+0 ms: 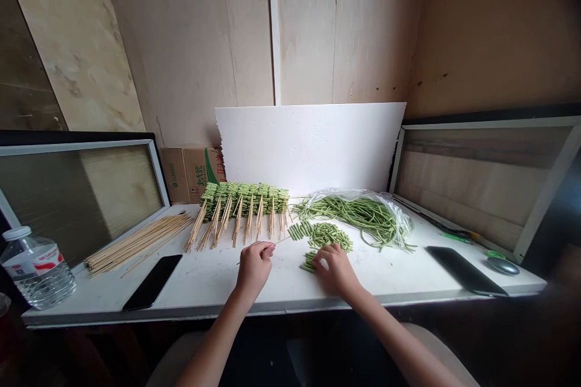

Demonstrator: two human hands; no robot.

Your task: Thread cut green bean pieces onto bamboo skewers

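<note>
My left hand (pixel 255 267) is closed around a thin bamboo skewer (pixel 282 240) that points up and to the right. Cut green bean pieces (pixel 300 230) are threaded side by side on its far end. To the right, my right hand (pixel 336 269) bends over a small group of cut bean pieces (pixel 308 262) on the table, thumb and fingers curled together. Whatever its fingertips pinch is hidden. Just beyond that hand lies a heap of short cut beans (pixel 330 234).
Finished bean skewers (pixel 245 201) are stacked at the back left, sticks facing me. Bare skewers (pixel 136 243), a phone (pixel 153 282) and a water bottle (pixel 37 267) lie left. Long beans (pixel 358 214) in a plastic bag, a dark tablet-like slab (pixel 465 270) and a mouse (pixel 503 265) sit right.
</note>
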